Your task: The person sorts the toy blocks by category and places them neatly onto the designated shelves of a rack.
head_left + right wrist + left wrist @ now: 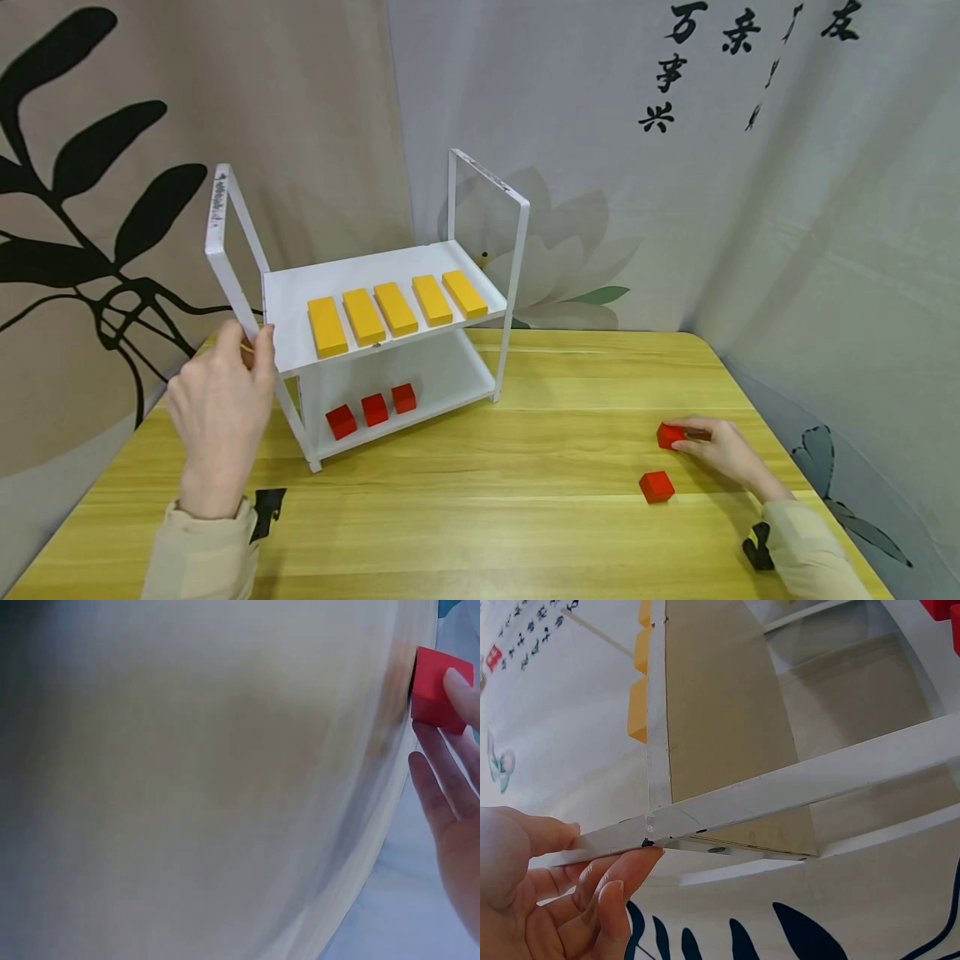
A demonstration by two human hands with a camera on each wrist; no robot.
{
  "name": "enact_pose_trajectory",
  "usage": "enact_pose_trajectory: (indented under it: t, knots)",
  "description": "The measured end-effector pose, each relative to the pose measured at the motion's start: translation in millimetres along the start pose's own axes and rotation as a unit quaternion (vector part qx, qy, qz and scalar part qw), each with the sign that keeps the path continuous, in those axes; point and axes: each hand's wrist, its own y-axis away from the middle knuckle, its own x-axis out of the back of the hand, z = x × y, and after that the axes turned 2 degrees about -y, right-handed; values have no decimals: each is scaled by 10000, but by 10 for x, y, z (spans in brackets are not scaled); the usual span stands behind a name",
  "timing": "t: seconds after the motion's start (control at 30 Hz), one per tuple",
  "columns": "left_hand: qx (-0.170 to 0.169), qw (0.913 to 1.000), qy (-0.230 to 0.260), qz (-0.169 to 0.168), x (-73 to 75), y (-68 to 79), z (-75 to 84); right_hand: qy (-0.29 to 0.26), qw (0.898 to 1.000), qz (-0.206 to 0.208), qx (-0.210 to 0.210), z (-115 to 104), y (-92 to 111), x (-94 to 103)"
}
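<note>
A white two-tier rack (397, 254) stands on the table, and my left hand (225, 408) pinches its left front post between thumb and fingers. The left wrist view shows the same grip on the white post (742, 787). Several yellow blocks (395, 308) lie in a row on the upper shelf. Three red cubes (375, 409) sit on the lower shelf. At the right of the table my right hand (716, 450) pinches a red cube (439, 690) between thumb and fingers. Another red cube (657, 487) rests on the table just in front of that hand.
The wooden table (480, 517) extends under the rack and both hands. Behind it hangs a pale curtain (585, 167) with dark writing and plant prints, close to the rack's back. A black strap piece (267, 510) sits at the left wrist.
</note>
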Motion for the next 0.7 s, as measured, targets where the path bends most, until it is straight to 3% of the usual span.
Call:
enact_pose_trajectory:
  t: [0.23,0.7]
  knots:
    - [-20,10000,-3,4,0,2,-5,172,9995,200,165,-54,-51,-57]
    - [-9,10000,-19,-26,0,-5,-2,-6,9997,55,231,-245,-220,-145]
